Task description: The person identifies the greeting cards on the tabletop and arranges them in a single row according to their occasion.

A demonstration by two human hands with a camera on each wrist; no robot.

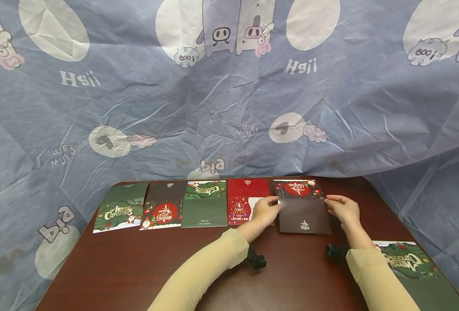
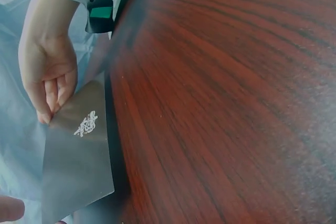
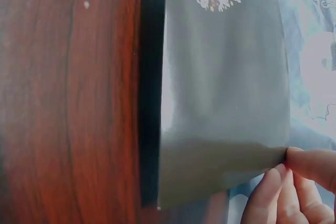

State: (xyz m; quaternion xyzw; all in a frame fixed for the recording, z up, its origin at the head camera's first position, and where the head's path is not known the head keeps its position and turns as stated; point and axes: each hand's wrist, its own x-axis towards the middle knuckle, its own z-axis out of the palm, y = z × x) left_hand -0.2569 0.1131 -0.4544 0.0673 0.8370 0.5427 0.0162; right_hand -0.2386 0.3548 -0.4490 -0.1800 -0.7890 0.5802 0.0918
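Both hands hold a dark grey-brown folded Christmas card [image 1: 305, 216] at the right of the row along the table's far edge. My left hand [image 1: 264, 211] pinches its left side near the fold. On the opposite side, my right hand [image 1: 344, 211] pinches the card's edge between thumb and fingers; the grip shows closely in the right wrist view, with the fingers [image 3: 310, 166] at the card's corner. The card's upper panel bears a red round print; the lower one has small white lettering. Only a fingertip of my left hand [image 2: 10, 208] shows in the left wrist view.
To the left lie a green card [image 1: 122, 211], a dark card [image 1: 163, 214], another green card [image 1: 204, 211] and a red card [image 1: 249, 188], partly covered by my left hand. Another green card [image 1: 428, 285] lies front right on the brown table [image 1: 136, 272]. A blue printed cloth [image 1: 214, 108] hangs behind.
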